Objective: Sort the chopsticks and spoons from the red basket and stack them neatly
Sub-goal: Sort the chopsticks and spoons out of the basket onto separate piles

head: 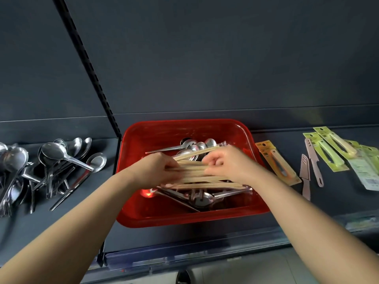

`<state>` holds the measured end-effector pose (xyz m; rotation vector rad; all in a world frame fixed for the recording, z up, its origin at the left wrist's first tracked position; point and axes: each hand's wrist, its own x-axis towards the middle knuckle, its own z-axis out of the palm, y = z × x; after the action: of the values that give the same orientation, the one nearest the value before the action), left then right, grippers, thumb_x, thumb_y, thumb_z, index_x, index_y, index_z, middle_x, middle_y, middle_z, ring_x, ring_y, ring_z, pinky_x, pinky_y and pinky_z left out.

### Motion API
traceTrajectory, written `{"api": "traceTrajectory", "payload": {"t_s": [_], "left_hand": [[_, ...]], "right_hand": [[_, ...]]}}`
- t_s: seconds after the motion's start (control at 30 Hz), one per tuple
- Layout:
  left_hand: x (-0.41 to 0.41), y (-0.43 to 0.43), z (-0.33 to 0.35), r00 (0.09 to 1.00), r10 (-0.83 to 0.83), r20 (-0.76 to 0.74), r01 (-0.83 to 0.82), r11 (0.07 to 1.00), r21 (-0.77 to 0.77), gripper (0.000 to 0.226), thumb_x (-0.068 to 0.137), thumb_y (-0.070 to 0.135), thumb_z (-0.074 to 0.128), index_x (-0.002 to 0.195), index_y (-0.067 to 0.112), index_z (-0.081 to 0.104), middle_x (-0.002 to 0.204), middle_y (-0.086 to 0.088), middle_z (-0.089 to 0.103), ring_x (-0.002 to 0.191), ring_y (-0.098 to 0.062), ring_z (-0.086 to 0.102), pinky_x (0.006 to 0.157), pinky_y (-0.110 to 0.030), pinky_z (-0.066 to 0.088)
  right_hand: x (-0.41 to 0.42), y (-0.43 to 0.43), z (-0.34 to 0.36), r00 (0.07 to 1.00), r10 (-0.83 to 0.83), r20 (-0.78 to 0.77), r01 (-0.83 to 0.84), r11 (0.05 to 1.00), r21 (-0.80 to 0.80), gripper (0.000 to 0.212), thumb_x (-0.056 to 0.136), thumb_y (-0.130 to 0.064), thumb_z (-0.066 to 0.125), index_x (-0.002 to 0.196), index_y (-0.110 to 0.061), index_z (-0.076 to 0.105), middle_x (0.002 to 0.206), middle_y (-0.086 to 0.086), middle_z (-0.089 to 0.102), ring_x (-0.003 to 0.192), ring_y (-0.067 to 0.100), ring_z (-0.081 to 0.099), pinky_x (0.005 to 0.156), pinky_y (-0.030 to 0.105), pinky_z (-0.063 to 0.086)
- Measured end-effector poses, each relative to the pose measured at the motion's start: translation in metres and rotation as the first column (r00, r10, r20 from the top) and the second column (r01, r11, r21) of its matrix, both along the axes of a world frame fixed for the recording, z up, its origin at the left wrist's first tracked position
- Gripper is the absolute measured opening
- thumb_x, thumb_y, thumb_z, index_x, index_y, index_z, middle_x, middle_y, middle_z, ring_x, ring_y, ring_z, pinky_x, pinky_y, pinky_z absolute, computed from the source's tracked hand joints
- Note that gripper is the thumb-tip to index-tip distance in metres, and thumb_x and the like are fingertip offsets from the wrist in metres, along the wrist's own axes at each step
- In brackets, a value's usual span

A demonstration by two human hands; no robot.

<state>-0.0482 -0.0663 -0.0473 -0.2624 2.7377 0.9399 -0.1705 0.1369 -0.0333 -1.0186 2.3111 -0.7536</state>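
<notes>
A red basket (164, 134) sits on a dark shelf (338, 197), close to the back panel (205, 58). Two bare arms reach in from the near side and meet over the basket. The left grip (158, 169) has its fingers curled round the left end of a bundle of pale wooden chopsticks (194, 171). The right grip (227, 162) is curled as well, thumb and fingers pinching the same bundle further to the right. The chopsticks run roughly left to right between the two, held above the basket's floor. They fan out a little: some ends point to the far right, others stick out to the right under the right wrist. They are slightly blurred, so their number cannot be told.

Below them in the basket lie metal spoons (194, 145). A cluster of bowls sits towards the far wall, with one handle pointing left, and more spoons lie crossed in a tangle on the near side.

Left of the basket, past a slotted upright (86, 64), a loose heap (59, 160) of spoons rests on the shelf, bowls mostly far and handles mostly near. A second heap (12, 171) lies at the left edge of view.

On the right, an orange pack (276, 162) lies just beside the basket. Further right lie two loose pink knives (312, 160), and beyond them several green packs (332, 152) overlap one another.
</notes>
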Motion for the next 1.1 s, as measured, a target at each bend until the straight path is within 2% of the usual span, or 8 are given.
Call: {"api": "traceTrajectory", "payload": {"t_s": [0.1,0.2,0.27,0.37,0.53,0.67,0.93,1.1], "left_hand": [[0.002,-0.010,0.005,0.995,0.095,-0.032,-0.095,0.995,-0.009,0.018,0.091,0.030,0.063,0.086,0.015,0.070,0.065,0.001,0.063,0.052,-0.011,0.050,0.053,-0.025,0.043],[0.003,-0.022,0.010,0.985,0.162,-0.062,-0.164,0.985,-0.042,0.028,0.096,0.026,0.056,0.081,0.005,0.066,0.058,0.003,0.052,0.049,-0.012,0.041,0.047,-0.018,0.032],[0.004,-0.028,0.013,0.984,0.174,-0.030,-0.173,0.985,0.022,0.032,0.096,0.029,0.054,0.080,0.003,0.064,0.058,-0.003,0.049,0.050,-0.015,0.041,0.049,-0.025,0.035],[0.004,-0.029,0.016,0.991,0.124,0.040,-0.128,0.985,0.116,0.020,0.090,0.037,0.064,0.083,0.020,0.071,0.062,-0.008,0.059,0.051,-0.016,0.048,0.053,-0.033,0.041],[0.008,-0.033,0.022,0.985,0.169,0.035,-0.171,0.984,0.050,0.019,0.089,0.036,0.064,0.080,0.020,0.067,0.061,0.000,0.058,0.049,-0.012,0.048,0.050,-0.028,0.040],[0.008,-0.036,0.023,0.974,0.224,0.033,-0.224,0.974,-0.004,0.026,0.095,0.035,0.051,0.078,0.015,0.051,0.067,-0.001,0.053,0.057,-0.016,0.048,0.058,-0.039,0.045],[-0.019,-0.003,-0.004,0.987,0.162,0.022,-0.155,0.971,-0.183,0.042,0.056,0.042,0.087,0.080,0.017,0.063,0.068,0.007,0.056,0.061,-0.013,0.052,0.048,-0.024,0.035],[-0.023,-0.008,-0.009,0.984,0.165,0.066,-0.151,0.973,-0.177,0.015,0.069,0.027,0.079,0.079,0.019,0.071,0.072,0.003,0.066,0.067,-0.015,0.060,0.051,-0.021,0.041]], "right_hand": [[-0.014,0.010,-0.002,0.983,-0.102,-0.152,0.092,0.993,-0.075,0.046,0.077,-0.033,0.078,0.120,-0.027,0.065,0.115,-0.016,0.059,0.104,0.002,0.057,0.094,0.024,0.046],[-0.026,0.017,-0.002,0.968,-0.150,-0.202,0.116,0.978,-0.174,0.039,0.078,-0.026,0.078,0.115,-0.031,0.067,0.118,-0.017,0.059,0.110,0.001,0.056,0.100,0.027,0.044],[-0.029,0.017,-0.003,0.980,-0.131,-0.152,0.105,0.980,-0.168,0.031,0.078,-0.024,0.079,0.106,-0.032,0.070,0.107,-0.018,0.065,0.102,-0.001,0.061,0.097,0.033,0.049],[-0.025,0.009,-0.009,0.987,-0.066,-0.147,0.056,0.996,-0.067,0.030,0.081,-0.026,0.076,0.110,-0.034,0.069,0.106,-0.019,0.066,0.099,0.000,0.062,0.093,0.033,0.051],[-0.027,0.005,-0.010,0.985,-0.085,-0.152,0.076,0.995,-0.065,0.019,0.093,-0.021,0.058,0.097,-0.037,0.067,0.074,-0.005,0.067,0.056,0.017,0.057,0.053,0.038,0.048],[-0.037,0.011,-0.001,0.959,-0.271,-0.079,0.261,0.958,-0.123,0.016,0.095,-0.014,0.052,0.098,-0.024,0.065,0.067,-0.003,0.065,0.050,0.001,0.059,0.057,0.032,0.054],[-0.022,0.011,-0.007,0.958,-0.283,0.042,0.283,0.959,-0.006,0.017,0.092,-0.017,0.059,0.107,-0.024,0.063,0.070,-0.001,0.066,0.048,0.004,0.056,0.055,0.023,0.049],[-0.013,0.018,-0.006,0.970,-0.232,0.070,0.229,0.972,0.048,0.020,0.082,-0.025,0.073,0.100,-0.027,0.064,0.085,-0.003,0.070,0.055,0.004,0.057,0.054,0.020,0.048]]}}
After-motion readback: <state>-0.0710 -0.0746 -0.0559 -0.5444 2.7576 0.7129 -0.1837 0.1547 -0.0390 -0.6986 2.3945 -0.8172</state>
